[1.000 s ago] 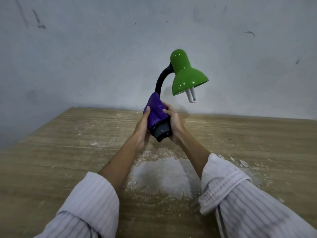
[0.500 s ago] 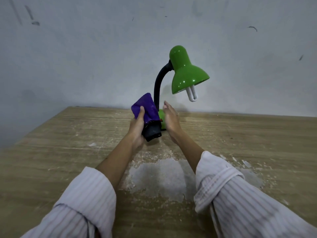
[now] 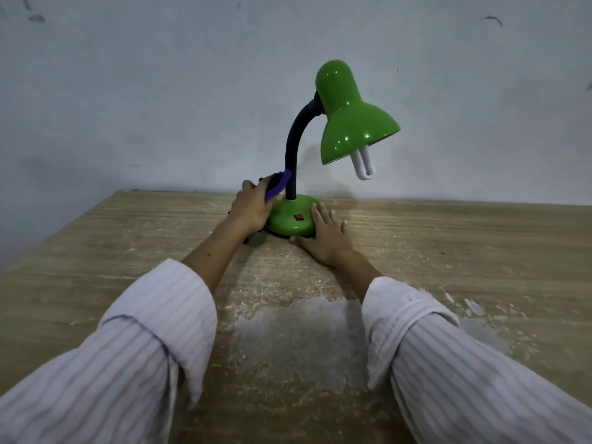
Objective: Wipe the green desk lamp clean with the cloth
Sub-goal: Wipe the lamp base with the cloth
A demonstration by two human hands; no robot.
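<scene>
The green desk lamp [image 3: 350, 120] stands upright on the wooden table [image 3: 448, 251] near the wall, with a black flexible neck, a white bulb and a round green base [image 3: 290, 219] with a red switch. My left hand [image 3: 251, 208] grips a purple and black cloth [image 3: 277, 184], which touches the bottom of the neck and the base's left side. My right hand [image 3: 325, 237] lies flat on the table with fingers spread, touching the base's right edge.
A grey wall [image 3: 160, 91] rises right behind the lamp. The table top has a worn, pale scraped patch [image 3: 298, 334] in front of me with flakes around it. The table's left edge runs diagonally at the left.
The lamp, held tilted in the air before, now stands on the table. My right hand has let go of the base and rests beside it. The cloth has shifted to the base's left side.
</scene>
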